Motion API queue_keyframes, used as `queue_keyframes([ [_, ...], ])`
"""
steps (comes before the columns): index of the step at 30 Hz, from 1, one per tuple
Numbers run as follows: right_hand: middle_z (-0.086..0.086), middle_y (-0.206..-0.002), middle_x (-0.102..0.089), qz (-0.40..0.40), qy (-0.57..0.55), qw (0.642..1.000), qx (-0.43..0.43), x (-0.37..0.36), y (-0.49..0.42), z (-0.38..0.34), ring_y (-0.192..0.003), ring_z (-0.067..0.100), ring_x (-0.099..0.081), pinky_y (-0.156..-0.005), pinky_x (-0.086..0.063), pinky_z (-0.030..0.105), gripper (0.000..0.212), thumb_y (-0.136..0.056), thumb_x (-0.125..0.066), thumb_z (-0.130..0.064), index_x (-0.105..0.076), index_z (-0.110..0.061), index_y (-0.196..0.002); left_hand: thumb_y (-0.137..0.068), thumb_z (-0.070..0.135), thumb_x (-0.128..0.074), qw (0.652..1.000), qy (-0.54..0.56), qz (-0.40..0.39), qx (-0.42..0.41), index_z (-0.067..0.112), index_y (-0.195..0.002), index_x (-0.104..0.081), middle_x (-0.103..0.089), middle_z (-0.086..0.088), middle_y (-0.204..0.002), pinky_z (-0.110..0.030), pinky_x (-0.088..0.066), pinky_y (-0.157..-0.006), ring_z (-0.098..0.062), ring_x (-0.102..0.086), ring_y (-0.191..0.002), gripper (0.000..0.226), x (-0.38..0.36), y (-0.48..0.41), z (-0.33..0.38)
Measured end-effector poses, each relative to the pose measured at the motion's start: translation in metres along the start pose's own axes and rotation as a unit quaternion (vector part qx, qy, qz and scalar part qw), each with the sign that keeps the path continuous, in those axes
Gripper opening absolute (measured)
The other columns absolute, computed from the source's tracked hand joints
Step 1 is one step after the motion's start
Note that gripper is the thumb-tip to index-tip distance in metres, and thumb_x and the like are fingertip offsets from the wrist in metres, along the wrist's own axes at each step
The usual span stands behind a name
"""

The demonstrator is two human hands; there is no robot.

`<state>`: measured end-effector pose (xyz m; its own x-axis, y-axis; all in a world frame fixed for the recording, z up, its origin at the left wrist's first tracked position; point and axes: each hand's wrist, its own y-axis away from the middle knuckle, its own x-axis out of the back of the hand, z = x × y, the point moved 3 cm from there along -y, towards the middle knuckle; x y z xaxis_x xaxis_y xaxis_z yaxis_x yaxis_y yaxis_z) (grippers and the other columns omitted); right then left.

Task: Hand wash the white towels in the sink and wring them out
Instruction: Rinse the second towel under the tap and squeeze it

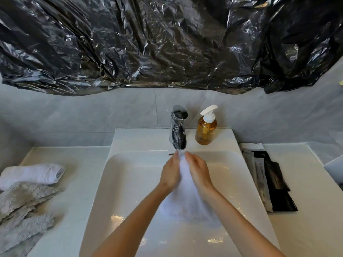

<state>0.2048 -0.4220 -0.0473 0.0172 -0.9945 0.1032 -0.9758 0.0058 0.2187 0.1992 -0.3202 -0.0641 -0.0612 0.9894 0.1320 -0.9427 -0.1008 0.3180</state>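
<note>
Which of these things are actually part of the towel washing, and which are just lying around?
Part of the job:
white towel held between the left hand and right hand
faucet
sink
folded white towel on the counter
soap bottle, possibly

Lying about:
grey cloths
black packets
black plastic sheet

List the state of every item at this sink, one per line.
White towel: held under the faucet by both hands.
Left hand: gripping it.
Right hand: gripping it.
Faucet: flow unclear.
Soap bottle: upright, mostly full.
Rolled white towel: lying on the counter.
</note>
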Motion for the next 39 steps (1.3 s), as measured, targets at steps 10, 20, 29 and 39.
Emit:
queue_keyframes([
  [10, 0.015, -0.064, -0.065, 0.231, 0.135, 0.962, 0.045, -0.013, -0.011, -0.001, -0.058, 0.026, -0.047, -0.057, -0.034, 0.031, 0.051, -0.093, -0.057, -0.028, -0.038, -0.019, -0.047, -0.085, 0.044, -0.053, 0.99, 0.025, 0.126, 0.064, 0.019, -0.049, -0.051, -0.057, 0.004, -0.054, -0.032, -0.041, -0.064, -0.021, -0.051, -0.06, 0.044, -0.006, -0.008, 0.01],
  [20, -0.002, -0.053, -0.042, 0.117, -0.015, 0.988, -0.102, 0.004, -0.039, -0.008, -0.059, 0.019, -0.04, -0.06, -0.034, 0.03, 0.042, -0.089, -0.063, -0.022, -0.043, -0.016, -0.052, -0.091, 0.054, -0.058, 0.974, -0.21, -0.052, -0.061, 0.019, -0.082, -0.057, -0.059, 0.013, -0.071, -0.014, -0.036, -0.056, -0.001, -0.051, -0.062, 0.035, 0.035, 0.001, 0.008],
  [29, 0.007, -0.075, -0.052, 0.023, -0.083, 0.993, -0.08, 0.027, -0.02, -0.039, -0.073, 0.017, -0.051, -0.071, -0.038, 0.029, 0.024, -0.085, -0.07, -0.033, -0.06, -0.014, -0.075, -0.072, 0.066, -0.062, 0.984, -0.128, -0.091, -0.079, 0.022, -0.073, -0.059, -0.059, 0.01, -0.071, -0.027, -0.04, -0.071, -0.009, -0.053, -0.07, 0.044, 0.073, 0.02, 0.037],
  [39, -0.004, -0.094, -0.057, -0.038, 0.216, 0.973, 0.075, 0.037, -0.006, -0.017, -0.082, 0.011, -0.05, -0.071, -0.038, 0.024, 0.019, -0.092, -0.059, -0.039, -0.057, -0.028, -0.108, -0.089, 0.045, -0.065, 0.996, -0.07, -0.037, 0.04, 0.002, -0.095, -0.07, -0.075, -0.01, -0.089, -0.032, -0.054, -0.076, -0.018, -0.069, -0.078, 0.043, 0.072, 0.017, 0.022],
])
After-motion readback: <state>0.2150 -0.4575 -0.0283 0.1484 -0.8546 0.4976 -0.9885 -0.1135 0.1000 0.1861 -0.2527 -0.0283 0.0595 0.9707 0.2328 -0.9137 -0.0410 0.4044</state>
